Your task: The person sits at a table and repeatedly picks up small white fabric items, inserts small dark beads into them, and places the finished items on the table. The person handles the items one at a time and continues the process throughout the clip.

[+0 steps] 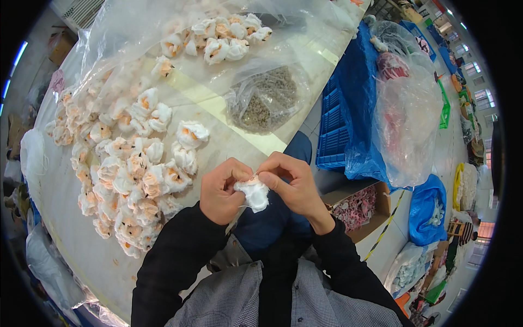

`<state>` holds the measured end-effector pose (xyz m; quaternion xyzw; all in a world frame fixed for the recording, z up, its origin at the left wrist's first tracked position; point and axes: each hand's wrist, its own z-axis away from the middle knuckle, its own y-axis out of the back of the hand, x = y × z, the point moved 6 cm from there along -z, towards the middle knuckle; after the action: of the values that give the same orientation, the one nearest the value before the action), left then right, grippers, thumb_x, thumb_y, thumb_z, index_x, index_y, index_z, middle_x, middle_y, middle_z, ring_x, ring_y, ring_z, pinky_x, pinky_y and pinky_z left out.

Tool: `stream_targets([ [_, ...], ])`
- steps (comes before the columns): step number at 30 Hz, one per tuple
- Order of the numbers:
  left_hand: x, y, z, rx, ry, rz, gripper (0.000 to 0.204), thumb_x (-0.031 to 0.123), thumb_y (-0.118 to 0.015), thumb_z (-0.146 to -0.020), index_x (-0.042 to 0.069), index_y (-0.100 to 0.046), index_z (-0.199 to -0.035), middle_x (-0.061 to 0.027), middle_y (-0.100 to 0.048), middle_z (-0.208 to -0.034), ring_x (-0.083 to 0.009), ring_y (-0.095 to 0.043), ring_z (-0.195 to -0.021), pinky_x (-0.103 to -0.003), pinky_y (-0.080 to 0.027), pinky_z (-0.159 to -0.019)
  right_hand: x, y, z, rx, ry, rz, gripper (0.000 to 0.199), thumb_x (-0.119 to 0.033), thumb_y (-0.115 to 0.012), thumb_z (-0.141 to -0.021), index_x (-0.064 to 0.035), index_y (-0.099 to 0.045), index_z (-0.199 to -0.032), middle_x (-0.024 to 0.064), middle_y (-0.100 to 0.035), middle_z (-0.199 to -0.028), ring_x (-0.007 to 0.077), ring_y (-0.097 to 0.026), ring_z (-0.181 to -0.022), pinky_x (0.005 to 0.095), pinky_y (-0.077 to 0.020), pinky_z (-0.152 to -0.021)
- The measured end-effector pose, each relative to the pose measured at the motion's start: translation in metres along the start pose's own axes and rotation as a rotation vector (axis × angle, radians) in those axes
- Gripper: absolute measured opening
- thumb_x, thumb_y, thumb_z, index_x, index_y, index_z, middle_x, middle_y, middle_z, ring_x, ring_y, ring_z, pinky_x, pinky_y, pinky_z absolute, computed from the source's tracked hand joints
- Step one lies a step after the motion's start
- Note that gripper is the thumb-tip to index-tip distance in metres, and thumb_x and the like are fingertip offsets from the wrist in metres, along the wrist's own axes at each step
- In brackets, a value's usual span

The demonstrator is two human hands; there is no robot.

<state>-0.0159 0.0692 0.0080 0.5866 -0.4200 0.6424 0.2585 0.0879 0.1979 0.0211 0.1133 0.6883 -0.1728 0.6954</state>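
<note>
The pale worktop (229, 144) is being covered by white-and-orange flowers (128, 169); one white flower (255, 194) is being pinched between the left hand (220, 191) and right hand (291, 182).

A small, fluffy white fabric flower with a touch of orange at its top (254, 193) sits pinched between the fingers (239, 175) of the left hand (220, 191) and the fingers (272, 173) of the right hand (291, 185). It hangs in the air just off the near edge of the pale counter (87, 240), its puffy white body bulging downward below the fingertips, the orange part turned up toward them. It lies to the right of the heap of matching white and orange fabric flowers (128, 174) spread over the counter, apart from it.
</note>
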Motion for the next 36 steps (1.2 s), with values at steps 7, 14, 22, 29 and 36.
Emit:
stream_targets([
  [7,0.009,-0.003,0.002,0.015,-0.101,-0.132,0.028,-0.015,-0.056,-0.083,0.001,-0.064,-0.105,-0.0094,-0.064,-0.110,-0.0079,-0.053,-0.073,-0.022,-0.044,-0.068,0.004,0.002,-0.001,-0.014,-0.126,-0.197,0.018,-0.018,-0.071,-0.102,-0.0011,-0.067,-0.099,-0.0015,-0.064,-0.082,0.0027,-0.052,-0.070,0.0219,-0.0416,-0.061],
  [14,0.038,0.003,0.001,0.230,-0.176,-0.399,0.030,0.000,-0.070,-0.090,0.002,-0.069,-0.120,-0.0046,-0.064,-0.105,-0.0044,-0.042,-0.061,-0.021,-0.035,-0.056,-0.037,-0.002,-0.002,0.242,0.360,0.777,0.011,-0.014,-0.073,-0.097,-0.0046,-0.067,-0.098,0.0090,-0.068,-0.075,0.0208,-0.066,-0.060,0.0333,-0.0495,-0.058],
  [22,0.026,-0.003,-0.004,0.045,-0.128,-0.572,0.017,0.011,-0.078,-0.088,0.004,-0.074,-0.103,-0.0082,-0.068,-0.083,-0.0192,-0.062,-0.066,-0.030,-0.049,-0.061,-0.023,-0.013,-0.002,0.043,0.019,0.324,0.015,-0.016,-0.062,-0.107,-0.0012,-0.060,-0.103,0.0088,-0.070,-0.076,0.0136,-0.068,-0.065,0.0276,-0.0510,-0.060],
  [29,0.031,-0.004,-0.004,0.131,-0.223,-0.607,0.008,0.003,-0.072,-0.084,0.003,-0.073,-0.092,-0.0045,-0.063,-0.074,-0.0107,-0.048,-0.054,-0.028,-0.036,-0.051,-0.016,-0.014,-0.006,0.056,0.131,0.393,0.016,-0.016,-0.065,-0.105,-0.0004,-0.062,-0.100,0.0050,-0.068,-0.075,0.0095,-0.064,-0.064,0.0256,-0.0478,-0.058],
  [36,0.032,0.001,-0.004,0.189,-0.252,-0.665,0.004,0.005,-0.072,-0.083,0.002,-0.069,-0.084,-0.0041,-0.058,-0.064,-0.0106,-0.048,-0.052,-0.027,-0.037,-0.050,-0.031,-0.014,-0.016,0.003,0.230,0.647,0.011,-0.015,-0.072,-0.096,-0.0051,-0.067,-0.098,0.0093,-0.069,-0.081,0.0254,-0.067,-0.069,0.0353,-0.0506,-0.062],
])
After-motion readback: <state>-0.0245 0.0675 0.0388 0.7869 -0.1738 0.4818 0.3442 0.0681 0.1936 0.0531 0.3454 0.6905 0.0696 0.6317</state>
